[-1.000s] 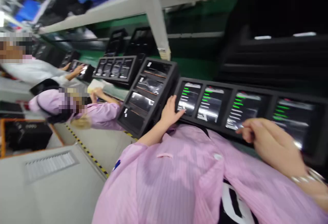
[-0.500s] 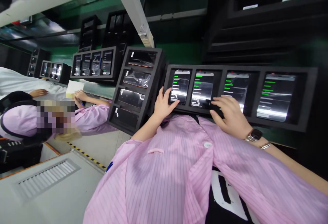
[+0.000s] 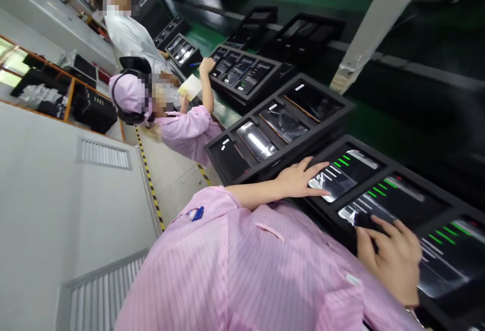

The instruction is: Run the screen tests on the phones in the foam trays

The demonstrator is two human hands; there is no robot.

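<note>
Head view, what did I see from my desk far away?

You saw a person in a pink striped smock [image 3: 227,270] at a black tray [image 3: 343,141] of phones.

Where were the phones?

Each phone sat in its own slot. The first phone [image 3: 343,175] and the next phone [image 3: 382,197] lit up with green lines.

And the hands?

The left hand [image 3: 299,179] lay open, with its fingers spread and one fingertip on the first phone. The right hand [image 3: 390,260] curled down on the next phone. I could not tell if it gripped it.

What else did I see?

Another black tray [image 3: 257,108] sat just beside, with dark phones in it. Past that, a co-worker in pink [image 3: 185,131] had one hand [image 3: 206,65] at a third tray [image 3: 250,55].
</note>
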